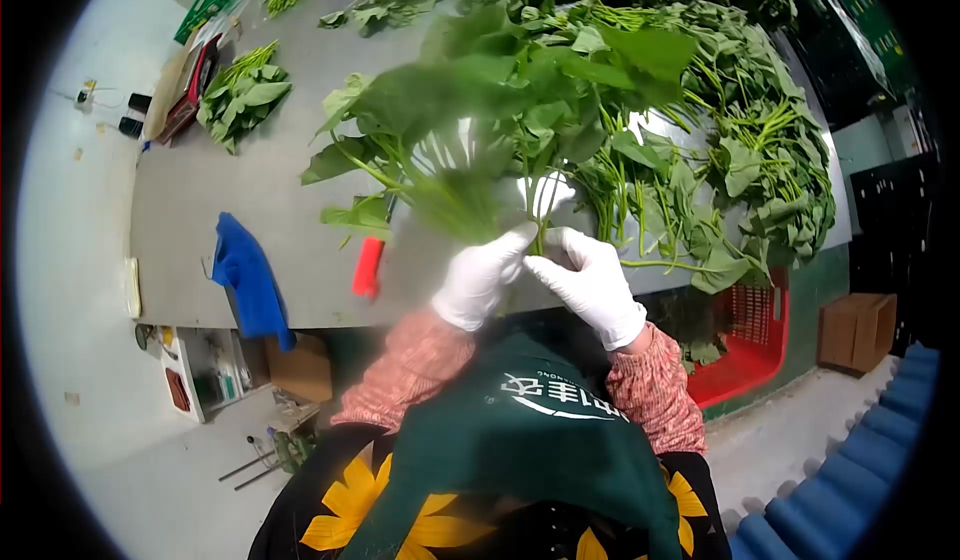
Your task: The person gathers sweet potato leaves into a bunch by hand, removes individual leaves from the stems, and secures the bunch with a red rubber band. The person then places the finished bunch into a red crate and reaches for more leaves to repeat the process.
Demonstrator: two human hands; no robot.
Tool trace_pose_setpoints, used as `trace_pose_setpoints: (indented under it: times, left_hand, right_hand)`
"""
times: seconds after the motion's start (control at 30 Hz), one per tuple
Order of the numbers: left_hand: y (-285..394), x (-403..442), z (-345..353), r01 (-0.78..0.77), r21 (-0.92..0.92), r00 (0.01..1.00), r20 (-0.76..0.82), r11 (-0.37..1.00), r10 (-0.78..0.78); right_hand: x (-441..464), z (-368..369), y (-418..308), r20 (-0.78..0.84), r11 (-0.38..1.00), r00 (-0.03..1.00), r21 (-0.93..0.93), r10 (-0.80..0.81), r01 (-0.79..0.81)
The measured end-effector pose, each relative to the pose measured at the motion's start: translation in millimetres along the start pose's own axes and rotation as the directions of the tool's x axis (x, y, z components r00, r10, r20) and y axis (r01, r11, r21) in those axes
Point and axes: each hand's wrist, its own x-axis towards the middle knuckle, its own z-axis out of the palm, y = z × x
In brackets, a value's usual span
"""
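Note:
My left hand [483,278], in a white glove, is closed around the stems of a bunch of leafy greens [455,195]. The bunch fans out above the table and is partly blurred. Close beside it, my right hand [592,285], also gloved in white, pinches a leafy stem [540,222] between thumb and fingers. The fingertips of both hands nearly meet at the stem ends. A large heap of leafy greens [745,160] covers the right and far side of the metal table [310,150]. Left of my left hand lies a small red object [367,267].
A blue cloth [248,275] hangs over the table's near left edge. A smaller bundle of greens [243,95] lies at the far left. Below the table at right is a red crate [750,355], with a cardboard box [858,332] beyond it. Open shelves [205,370] stand lower left.

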Motion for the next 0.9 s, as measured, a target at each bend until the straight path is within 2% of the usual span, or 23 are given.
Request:
trace_pose_setpoints:
  times: [0.03,0.07,0.17,0.2,0.3,0.33,0.43,0.47,0.5,0.53,0.57,0.6,0.67,0.7,0.73,0.77,0.8,0.83,0.9]
  left_hand:
    - [-2,-1,1,0.057,0.010,0.998,-0.038,0.998,-0.056]
    - [-4,0,2,0.049,-0.009,0.999,-0.002,0.999,-0.049]
    - [-7,2,-2,0.016,-0.077,0.996,0.093,0.997,-0.009]
    - [-9,5,-4,0.021,-0.053,0.994,0.105,0.998,-0.016]
    - [-5,7,-4,0.006,-0.092,0.998,0.062,0.996,0.000]
    - [2,5,3,-0.023,-0.100,0.997,0.073,0.995,0.030]
    - [6,23,-19,-0.105,-0.226,0.994,-0.015,0.968,0.104]
    - [13,23,-23,-0.157,-0.220,0.987,-0.055,0.963,0.148]
    - [18,26,-30,-0.166,-0.248,0.986,-0.022,0.954,0.166]
    - [24,27,-34,-0.163,-0.279,0.986,-0.012,0.946,0.166]
    - [29,26,-38,-0.160,-0.312,0.986,-0.002,0.937,0.168]
    - [31,26,-41,-0.164,-0.311,0.985,0.006,0.936,0.174]
    - [32,24,-41,-0.127,-0.346,0.984,0.071,0.930,0.161]
    - [30,23,-41,-0.107,-0.348,0.988,0.071,0.932,0.140]
    - [29,22,-40,-0.086,-0.362,0.980,0.135,0.928,0.143]
    - [28,22,-37,-0.060,-0.375,0.969,0.199,0.925,0.144]
    - [25,24,-36,-0.043,-0.383,0.975,0.186,0.923,0.123]
    - [19,27,-39,-0.039,-0.405,0.974,0.190,0.914,0.125]
    - [17,29,-39,0.033,-0.457,0.957,0.270,0.889,0.103]
  right_hand:
    - [0,-2,-3,0.021,0.995,0.997,0.061,0.079,-0.080]
    - [-1,-5,-6,0.042,0.980,0.987,0.119,0.158,-0.162]
    - [-2,5,2,0.017,0.888,0.986,0.433,0.166,-0.157]
    - [-2,6,1,-0.008,0.892,0.980,0.416,0.201,-0.180]
    - [-6,14,4,-0.108,0.868,0.975,0.481,0.196,-0.121]
    - [-6,18,6,-0.158,0.912,0.975,0.402,0.156,-0.080]
    - [-21,7,-20,-0.246,0.861,0.968,0.500,0.038,0.093]
    - [-27,-2,-21,-0.259,0.901,0.966,0.418,-0.005,0.117]
    - [-32,-6,-25,-0.393,0.847,0.910,0.521,0.132,0.102]
    - [-36,-24,-15,-0.435,0.802,0.898,0.559,0.064,0.213]
    - [-37,-38,-10,-0.538,0.761,0.836,0.584,0.105,0.280]
    - [-41,-60,4,-0.537,0.648,0.841,0.664,0.066,0.373]
    - [-43,-95,30,-0.389,0.214,0.918,0.906,0.079,0.366]
    - [-40,-99,25,-0.320,-0.024,0.946,0.946,0.058,0.322]
    - [-42,-96,21,-0.286,-0.082,0.950,0.951,0.125,0.297]
    - [-44,-86,17,-0.288,0.073,0.944,0.957,0.164,0.279]
    - [-43,-72,8,-0.302,0.360,0.941,0.904,0.151,0.233]
    - [-43,-59,0,-0.314,0.615,0.939,0.770,0.138,0.168]
    - [-44,-40,-7,-0.227,0.826,0.953,0.562,0.200,-0.039]
